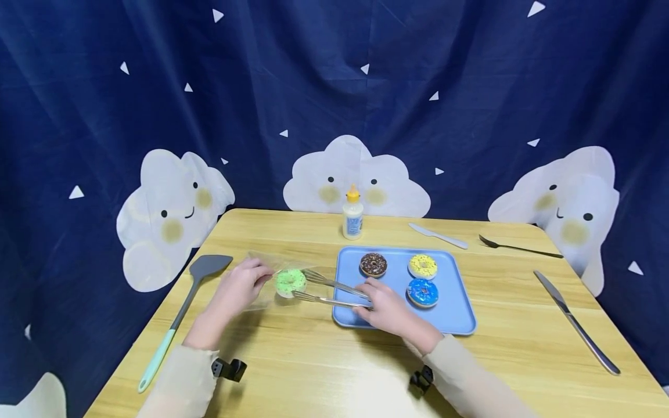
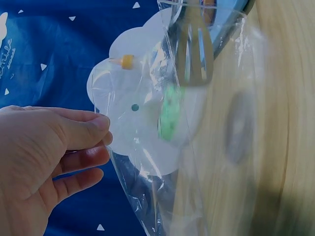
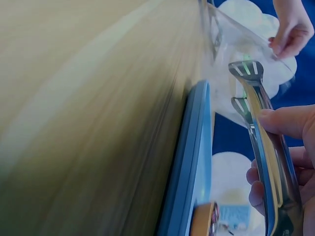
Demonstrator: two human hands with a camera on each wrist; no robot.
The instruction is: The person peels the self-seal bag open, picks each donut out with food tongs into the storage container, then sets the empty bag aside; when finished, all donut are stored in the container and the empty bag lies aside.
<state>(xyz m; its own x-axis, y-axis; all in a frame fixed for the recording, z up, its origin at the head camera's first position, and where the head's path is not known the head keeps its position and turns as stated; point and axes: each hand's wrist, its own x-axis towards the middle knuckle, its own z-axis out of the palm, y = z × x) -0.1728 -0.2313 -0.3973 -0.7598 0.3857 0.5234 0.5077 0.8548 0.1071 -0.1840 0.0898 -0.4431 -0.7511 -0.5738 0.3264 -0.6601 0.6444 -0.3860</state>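
Note:
My left hand (image 1: 237, 290) pinches the edge of a clear plastic bag (image 2: 221, 172) between thumb and forefinger, its other fingers loosely curled. A green-iced doughnut (image 1: 286, 287) shows through the film in the left wrist view. My right hand (image 1: 389, 310) grips metal tongs (image 1: 340, 285) with slotted ends, thumb on one arm and fingers round the other. The tong arms stand apart, their tips close to the doughnut's right side and overlapping the bag's mouth. Below the right hand lies a blue tray (image 1: 452, 307) with a chocolate doughnut (image 1: 370, 268), a yellow one (image 1: 418, 270) and a blue one (image 1: 418, 299).
A grey spatula (image 1: 180, 310) with a mint handle lies at the left. Behind the tray stands a yellow-capped white bottle (image 1: 352, 223). To the right are a light-coloured knife (image 1: 439, 235), a dark fork (image 1: 522, 249) and a metal table knife (image 1: 577, 325).

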